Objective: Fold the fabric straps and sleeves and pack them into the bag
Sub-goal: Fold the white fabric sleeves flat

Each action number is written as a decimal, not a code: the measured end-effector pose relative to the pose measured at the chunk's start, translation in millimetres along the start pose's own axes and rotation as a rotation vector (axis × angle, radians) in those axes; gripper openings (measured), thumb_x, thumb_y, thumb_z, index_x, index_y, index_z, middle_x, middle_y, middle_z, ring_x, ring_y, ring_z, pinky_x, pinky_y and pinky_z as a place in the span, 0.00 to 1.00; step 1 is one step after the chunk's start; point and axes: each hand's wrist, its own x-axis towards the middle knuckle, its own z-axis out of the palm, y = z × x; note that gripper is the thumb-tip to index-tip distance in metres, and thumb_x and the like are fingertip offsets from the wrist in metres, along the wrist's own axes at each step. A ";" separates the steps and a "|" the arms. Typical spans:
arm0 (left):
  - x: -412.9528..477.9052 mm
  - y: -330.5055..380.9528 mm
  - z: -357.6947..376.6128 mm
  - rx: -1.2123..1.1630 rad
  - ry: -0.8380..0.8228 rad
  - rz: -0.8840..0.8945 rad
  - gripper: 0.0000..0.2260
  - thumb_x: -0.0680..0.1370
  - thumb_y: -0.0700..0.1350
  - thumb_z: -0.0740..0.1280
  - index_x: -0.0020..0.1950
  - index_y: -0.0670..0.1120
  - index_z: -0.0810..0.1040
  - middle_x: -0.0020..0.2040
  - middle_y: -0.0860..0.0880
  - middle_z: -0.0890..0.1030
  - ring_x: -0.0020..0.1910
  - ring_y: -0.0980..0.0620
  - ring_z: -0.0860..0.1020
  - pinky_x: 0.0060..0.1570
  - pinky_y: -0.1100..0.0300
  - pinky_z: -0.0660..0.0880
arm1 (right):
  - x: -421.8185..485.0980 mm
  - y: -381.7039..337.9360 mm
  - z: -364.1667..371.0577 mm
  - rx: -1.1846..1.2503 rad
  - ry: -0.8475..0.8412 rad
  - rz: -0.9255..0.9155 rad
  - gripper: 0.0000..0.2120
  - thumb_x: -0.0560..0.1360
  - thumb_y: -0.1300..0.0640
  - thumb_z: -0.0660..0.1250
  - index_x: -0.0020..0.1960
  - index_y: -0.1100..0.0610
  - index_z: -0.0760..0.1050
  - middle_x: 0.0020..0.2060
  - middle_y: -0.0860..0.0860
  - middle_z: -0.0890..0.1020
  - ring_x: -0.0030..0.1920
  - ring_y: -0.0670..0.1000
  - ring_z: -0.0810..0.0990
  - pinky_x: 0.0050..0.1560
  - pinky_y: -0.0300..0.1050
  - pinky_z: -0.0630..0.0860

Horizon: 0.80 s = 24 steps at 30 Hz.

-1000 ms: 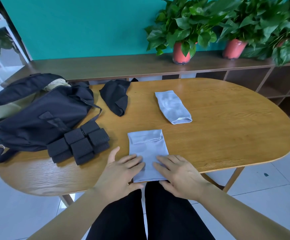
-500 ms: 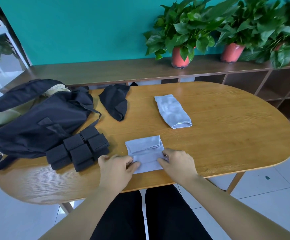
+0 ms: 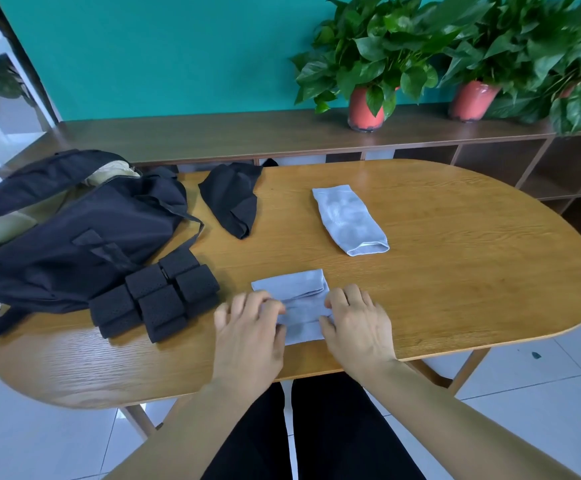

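Rolled black fabric straps [image 3: 154,299] lay against the open black bag [image 3: 74,237]; left hand [image 3: 247,332] and right hand [image 3: 358,323] touched the folded grey sleeve [image 3: 292,287], grip unclear.

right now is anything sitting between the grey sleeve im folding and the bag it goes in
Yes. The folded black straps lie between the grey sleeve and the bag, beside the bag's near side. The bag's opening shows at its far left, so lifting the sleeve over the straps should probably clear them.
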 end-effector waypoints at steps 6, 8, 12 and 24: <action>-21.7 1.6 8.7 0.105 -0.180 0.308 0.25 0.81 0.55 0.51 0.71 0.41 0.70 0.72 0.45 0.70 0.72 0.49 0.66 0.70 0.50 0.55 | -19.9 15.6 6.3 -0.040 -0.104 -0.494 0.24 0.79 0.48 0.54 0.68 0.62 0.71 0.68 0.58 0.72 0.69 0.58 0.69 0.67 0.52 0.63; -30.0 -3.7 15.1 0.145 -0.225 0.313 0.28 0.82 0.58 0.49 0.72 0.40 0.69 0.72 0.44 0.69 0.73 0.49 0.64 0.70 0.49 0.55 | -29.2 21.9 13.3 -0.113 -0.242 -0.531 0.30 0.82 0.43 0.46 0.73 0.63 0.63 0.73 0.58 0.63 0.75 0.55 0.58 0.71 0.52 0.56; -33.7 -10.0 20.3 0.165 -0.227 0.328 0.30 0.82 0.61 0.48 0.73 0.40 0.67 0.74 0.44 0.67 0.74 0.48 0.63 0.70 0.49 0.55 | -33.9 25.7 17.3 -0.126 -0.309 -0.510 0.32 0.82 0.40 0.42 0.75 0.62 0.58 0.75 0.57 0.59 0.76 0.54 0.55 0.70 0.50 0.53; -37.6 -29.0 4.9 0.029 -0.118 0.496 0.26 0.66 0.54 0.77 0.62 0.47 0.80 0.61 0.52 0.80 0.60 0.55 0.78 0.70 0.52 0.59 | -42.4 28.6 -5.1 -0.059 -0.207 -0.700 0.30 0.64 0.53 0.65 0.66 0.60 0.74 0.64 0.55 0.77 0.65 0.53 0.74 0.72 0.51 0.63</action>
